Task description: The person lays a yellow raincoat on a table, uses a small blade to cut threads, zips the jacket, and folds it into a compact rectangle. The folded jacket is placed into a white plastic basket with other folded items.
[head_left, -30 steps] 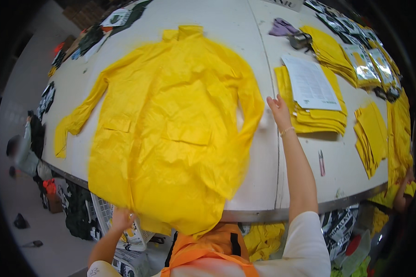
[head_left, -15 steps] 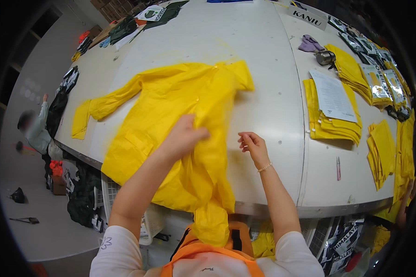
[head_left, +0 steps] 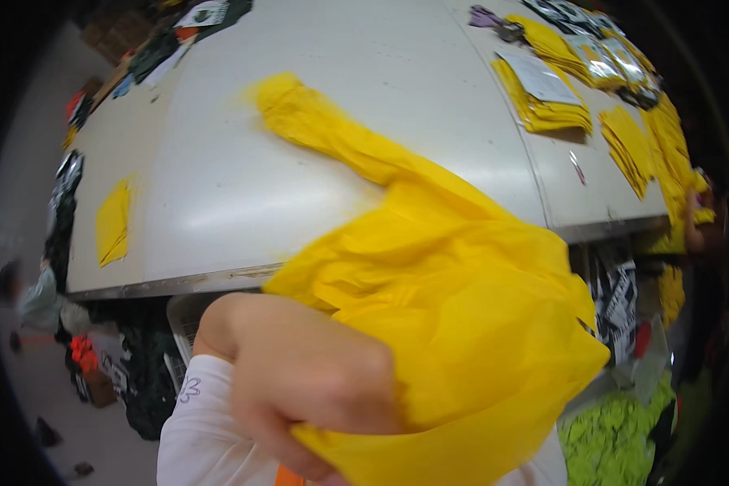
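Observation:
A large yellow garment [head_left: 462,308] is bunched up and lifted close to the camera, filling the lower right. One long part of it trails back across the white table [head_left: 243,178] to a far end [head_left: 279,93]. My left hand [head_left: 316,389] is closed on the bunched yellow fabric near its lower edge, and a white sleeve [head_left: 194,405] shows below it. My right hand cannot be seen; it may be behind the fabric.
A small yellow piece [head_left: 113,220] lies at the table's left. Stacks of folded yellow items [head_left: 543,109], one under a paper sheet [head_left: 539,74], sit at the far right beside more yellow pieces [head_left: 632,142]. Dark clothing [head_left: 61,219] hangs off the left edge. Lime-green fabric [head_left: 616,437] lies below right.
The garment lay spread flat on the table, then was gathered. Now my left hand has pulled it up off the table toward the camera, and my right hand has dropped out of sight.

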A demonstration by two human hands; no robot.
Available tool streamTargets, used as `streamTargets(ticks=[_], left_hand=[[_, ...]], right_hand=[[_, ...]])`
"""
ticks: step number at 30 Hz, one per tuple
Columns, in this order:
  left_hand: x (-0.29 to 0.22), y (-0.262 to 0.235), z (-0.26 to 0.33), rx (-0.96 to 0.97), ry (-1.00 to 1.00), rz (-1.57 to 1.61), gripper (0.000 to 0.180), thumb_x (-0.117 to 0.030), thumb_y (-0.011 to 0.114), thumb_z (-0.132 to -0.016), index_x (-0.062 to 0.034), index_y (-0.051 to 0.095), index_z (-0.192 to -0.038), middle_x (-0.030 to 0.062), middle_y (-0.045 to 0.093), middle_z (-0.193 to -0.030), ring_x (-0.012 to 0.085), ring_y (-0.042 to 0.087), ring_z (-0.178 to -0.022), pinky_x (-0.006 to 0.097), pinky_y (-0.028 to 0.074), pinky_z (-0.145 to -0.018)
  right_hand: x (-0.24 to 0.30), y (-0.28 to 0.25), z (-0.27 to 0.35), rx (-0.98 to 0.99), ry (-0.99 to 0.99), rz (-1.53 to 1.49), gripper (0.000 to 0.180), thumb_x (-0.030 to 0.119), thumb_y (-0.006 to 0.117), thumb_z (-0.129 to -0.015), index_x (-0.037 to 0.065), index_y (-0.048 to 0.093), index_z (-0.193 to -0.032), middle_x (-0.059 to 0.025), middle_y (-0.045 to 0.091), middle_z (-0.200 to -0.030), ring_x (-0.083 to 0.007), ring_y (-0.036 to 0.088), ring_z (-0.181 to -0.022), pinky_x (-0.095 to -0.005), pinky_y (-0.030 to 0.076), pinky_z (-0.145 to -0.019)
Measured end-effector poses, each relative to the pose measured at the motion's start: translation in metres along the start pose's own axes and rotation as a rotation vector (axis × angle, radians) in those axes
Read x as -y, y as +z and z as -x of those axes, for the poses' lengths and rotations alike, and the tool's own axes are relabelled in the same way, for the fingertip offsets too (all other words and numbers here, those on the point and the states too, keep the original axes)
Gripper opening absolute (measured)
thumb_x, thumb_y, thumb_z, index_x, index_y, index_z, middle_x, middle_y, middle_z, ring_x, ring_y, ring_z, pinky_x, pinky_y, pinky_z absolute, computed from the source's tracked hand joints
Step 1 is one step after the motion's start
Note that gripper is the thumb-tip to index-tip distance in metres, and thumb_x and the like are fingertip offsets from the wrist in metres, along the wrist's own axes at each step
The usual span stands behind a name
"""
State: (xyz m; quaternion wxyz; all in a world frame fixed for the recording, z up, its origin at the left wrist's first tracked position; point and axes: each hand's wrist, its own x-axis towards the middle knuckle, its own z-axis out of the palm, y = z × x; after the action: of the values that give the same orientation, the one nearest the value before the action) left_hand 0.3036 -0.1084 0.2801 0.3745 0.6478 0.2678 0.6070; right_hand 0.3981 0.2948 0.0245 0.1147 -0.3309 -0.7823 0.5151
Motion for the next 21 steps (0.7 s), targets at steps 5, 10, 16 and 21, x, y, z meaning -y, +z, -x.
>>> streamTargets(ticks=[5,10,16,21], left_hand=[[-0.012,0.033,-0.008,0.142,-0.390,-0.511,0.025,-0.022,0.054,-0.088,0.0015,0.051,-0.082,0.0175,0.054,-0.068,0.0333,0.055,-0.062,0.039,0.043,-0.049],[-0.005,0.058,0.009,-0.365,-0.334,-1.185,0.021,-0.020,0.060,-0.084,-0.0007,0.053,-0.088,0.0147,0.058,-0.078,0.0287,0.058,-0.064,0.037,0.046,-0.052],[-0.053,0.098,0.111,-1.163,-0.603,-0.621,0.018,-0.020,0.055,-0.091,-0.0021,0.057,-0.087,0.0038,0.057,-0.074,0.0179,0.058,-0.066,0.027,0.042,-0.057],[-0.065,0.175,0.217,-2.155,-0.140,-0.701,0.034,-0.026,0.046,-0.096,0.0050,0.057,-0.102,0.0069,0.061,-0.092,0.0119,0.057,-0.082,0.024,0.045,-0.073]], right_hand=[[0.058,-0.191,0.091,-0.428,-0.048,0.229,0.044,0.032,0.054,-0.088,0.004,0.050,-0.122,-0.0135,0.060,-0.104,-0.0254,0.059,-0.091,-0.0345,0.048,-0.075],[0.174,-0.267,0.115,-0.636,-0.260,0.412,0.049,0.034,0.056,-0.086,0.004,0.048,-0.124,-0.0153,0.059,-0.106,-0.0279,0.058,-0.094,-0.0357,0.047,-0.078],[0.345,-0.138,0.010,-0.506,-0.656,0.446,0.054,0.036,0.057,-0.084,0.004,0.046,-0.125,-0.0176,0.058,-0.110,-0.0310,0.056,-0.098,-0.0372,0.046,-0.082],[0.505,0.170,-0.020,-0.055,-1.041,0.212,0.058,0.038,0.059,-0.082,0.004,0.044,-0.126,-0.0195,0.057,-0.112,-0.0335,0.055,-0.101,-0.0384,0.046,-0.085]])
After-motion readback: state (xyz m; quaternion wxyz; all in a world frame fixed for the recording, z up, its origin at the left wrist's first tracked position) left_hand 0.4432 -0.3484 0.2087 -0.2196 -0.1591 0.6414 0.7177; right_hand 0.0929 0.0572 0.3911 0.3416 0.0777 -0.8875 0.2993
